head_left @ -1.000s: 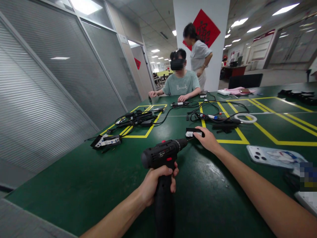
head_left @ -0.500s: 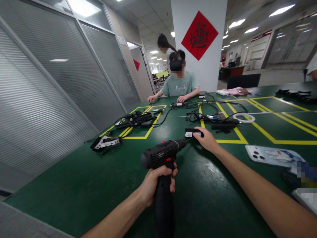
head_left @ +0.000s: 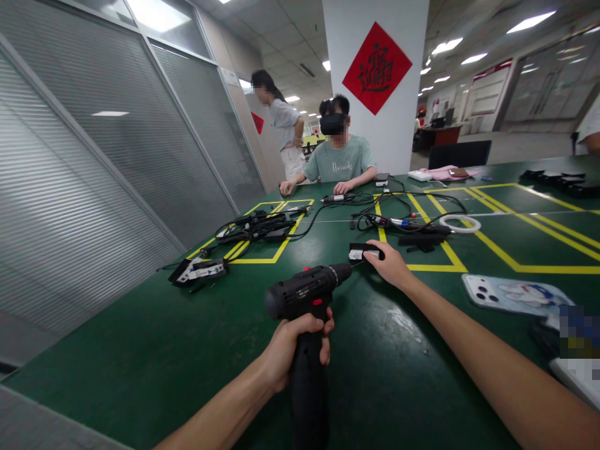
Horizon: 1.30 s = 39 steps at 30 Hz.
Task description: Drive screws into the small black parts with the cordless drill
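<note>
I'm seemingly aligning, next needing steadiness: left hand (head_left: 291,340) gripping the drill (head_left: 302,292), right hand (head_left: 389,265) pinching the block (head_left: 357,255) beyond it.

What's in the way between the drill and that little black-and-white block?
Nothing I can see. The left hand grips the drill, and its thin bit points at the block, which the right hand holds. Whether bit and block touch is too small to tell.
</note>
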{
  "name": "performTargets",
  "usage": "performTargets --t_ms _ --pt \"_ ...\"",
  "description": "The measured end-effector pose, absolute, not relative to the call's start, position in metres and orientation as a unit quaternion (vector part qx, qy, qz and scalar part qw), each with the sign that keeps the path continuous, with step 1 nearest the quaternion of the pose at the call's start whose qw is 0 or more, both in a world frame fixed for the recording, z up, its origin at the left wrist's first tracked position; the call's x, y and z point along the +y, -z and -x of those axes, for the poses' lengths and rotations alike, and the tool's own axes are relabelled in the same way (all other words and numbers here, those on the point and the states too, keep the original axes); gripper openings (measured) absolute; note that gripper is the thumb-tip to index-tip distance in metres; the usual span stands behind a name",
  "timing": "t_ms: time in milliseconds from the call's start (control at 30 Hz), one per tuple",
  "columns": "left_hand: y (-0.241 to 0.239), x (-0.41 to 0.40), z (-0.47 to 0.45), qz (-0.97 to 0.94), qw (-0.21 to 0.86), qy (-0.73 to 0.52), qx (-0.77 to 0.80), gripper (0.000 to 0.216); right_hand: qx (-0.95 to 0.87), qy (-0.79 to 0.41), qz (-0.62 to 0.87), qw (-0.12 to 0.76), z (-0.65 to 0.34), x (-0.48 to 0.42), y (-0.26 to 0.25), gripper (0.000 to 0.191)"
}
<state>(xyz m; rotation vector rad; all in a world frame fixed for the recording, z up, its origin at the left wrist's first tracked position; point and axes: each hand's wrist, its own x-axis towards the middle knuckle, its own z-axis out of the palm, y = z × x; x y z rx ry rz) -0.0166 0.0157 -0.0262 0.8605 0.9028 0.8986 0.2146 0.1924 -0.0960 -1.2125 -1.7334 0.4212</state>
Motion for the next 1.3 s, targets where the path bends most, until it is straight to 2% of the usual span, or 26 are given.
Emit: performTargets --t_ms 1300 --pt "0.0258 0.0171 0.0168 -0.386 0.72 -0.407 0.41 0.021 -0.707 -0.17 0.493 0.477 -0.2149 0.194 0.0975 0.038"
